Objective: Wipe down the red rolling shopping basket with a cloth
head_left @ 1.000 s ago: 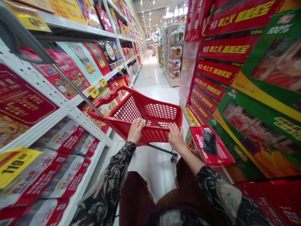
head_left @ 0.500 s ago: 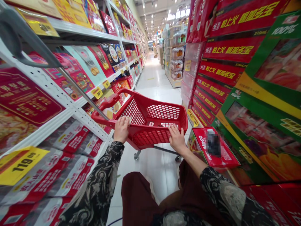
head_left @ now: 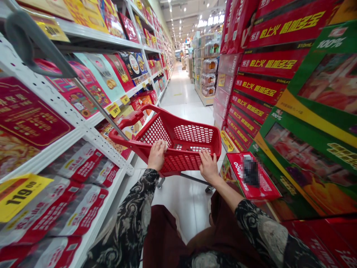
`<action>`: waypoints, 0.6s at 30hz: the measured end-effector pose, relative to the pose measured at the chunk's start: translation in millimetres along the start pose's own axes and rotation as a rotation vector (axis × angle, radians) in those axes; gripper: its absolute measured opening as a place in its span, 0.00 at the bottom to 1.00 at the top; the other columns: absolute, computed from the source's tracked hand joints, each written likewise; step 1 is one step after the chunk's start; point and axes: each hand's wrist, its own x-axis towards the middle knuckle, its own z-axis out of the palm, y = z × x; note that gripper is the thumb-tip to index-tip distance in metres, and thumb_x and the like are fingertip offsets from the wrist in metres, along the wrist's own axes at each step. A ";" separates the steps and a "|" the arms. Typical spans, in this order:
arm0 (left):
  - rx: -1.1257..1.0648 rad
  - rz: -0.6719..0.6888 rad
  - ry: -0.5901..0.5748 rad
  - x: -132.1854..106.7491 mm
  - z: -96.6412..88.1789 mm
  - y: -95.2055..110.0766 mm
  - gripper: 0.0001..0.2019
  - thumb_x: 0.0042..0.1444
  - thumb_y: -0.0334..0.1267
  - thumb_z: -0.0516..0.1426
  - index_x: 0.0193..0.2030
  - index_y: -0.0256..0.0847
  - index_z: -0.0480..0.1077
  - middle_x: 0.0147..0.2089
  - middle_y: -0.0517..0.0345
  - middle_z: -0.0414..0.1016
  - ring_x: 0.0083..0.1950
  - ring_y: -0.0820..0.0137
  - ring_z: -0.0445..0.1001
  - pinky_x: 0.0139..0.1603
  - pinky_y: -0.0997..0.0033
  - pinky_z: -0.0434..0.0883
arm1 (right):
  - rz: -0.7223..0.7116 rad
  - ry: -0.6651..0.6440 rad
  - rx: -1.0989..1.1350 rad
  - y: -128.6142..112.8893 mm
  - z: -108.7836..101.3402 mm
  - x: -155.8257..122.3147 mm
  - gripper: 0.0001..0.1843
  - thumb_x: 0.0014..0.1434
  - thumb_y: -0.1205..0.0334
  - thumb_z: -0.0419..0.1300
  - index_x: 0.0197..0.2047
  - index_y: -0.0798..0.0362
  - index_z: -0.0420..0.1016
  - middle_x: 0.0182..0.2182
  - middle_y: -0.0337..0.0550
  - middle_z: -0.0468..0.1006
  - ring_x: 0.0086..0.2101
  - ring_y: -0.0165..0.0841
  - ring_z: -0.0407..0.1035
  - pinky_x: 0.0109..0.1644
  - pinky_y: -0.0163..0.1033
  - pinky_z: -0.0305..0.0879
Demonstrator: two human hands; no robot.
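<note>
Cloth (head_left: 166,145) and left hand (head_left: 157,155) slid rightward along basket (head_left: 184,152).

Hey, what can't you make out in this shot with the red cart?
Head view, hidden: most of the white wad, under the left hand.
Head view, pixelated: part of the small red box.
Head view, too small: goods far down the aisle.
Head view, cut off by the bottom edge: the right sleeve.
</note>
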 end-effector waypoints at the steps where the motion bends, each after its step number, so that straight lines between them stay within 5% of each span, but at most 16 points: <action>1: 0.012 -0.037 0.029 1.5 -3.7 -7.5 0.19 0.57 0.29 0.44 0.53 0.34 0.68 0.57 0.42 0.66 0.63 0.59 0.58 0.64 0.52 0.58 | -0.002 0.012 -0.001 1.8 0.2 -1.2 0.30 0.54 0.72 0.48 0.62 0.60 0.59 0.62 0.52 0.59 0.63 0.40 0.47 0.65 0.57 0.36; 5: 0.030 -0.079 0.032 7.2 -7.3 -13.1 0.18 0.58 0.31 0.44 0.50 0.30 0.69 0.55 0.37 0.67 0.61 0.57 0.59 0.63 0.51 0.59 | -0.006 0.058 -0.003 7.3 1.6 -5.3 0.30 0.53 0.73 0.48 0.61 0.64 0.60 0.62 0.54 0.60 0.63 0.39 0.47 0.65 0.53 0.40; 13: -0.032 0.108 -0.130 6.0 22.7 56.8 0.18 0.58 0.29 0.45 0.52 0.34 0.68 0.57 0.44 0.67 0.62 0.61 0.59 0.63 0.56 0.60 | 0.156 0.121 -0.061 23.6 -1.0 -9.7 0.32 0.51 0.72 0.48 0.62 0.63 0.58 0.62 0.55 0.57 0.63 0.42 0.46 0.64 0.61 0.37; 18: 0.026 0.050 -0.087 7.0 11.5 29.0 0.18 0.57 0.28 0.45 0.51 0.32 0.68 0.57 0.41 0.67 0.62 0.60 0.60 0.63 0.56 0.59 | 0.253 0.104 -0.076 41.1 -6.1 -13.0 0.35 0.51 0.71 0.48 0.63 0.62 0.54 0.63 0.56 0.56 0.63 0.44 0.46 0.62 0.63 0.41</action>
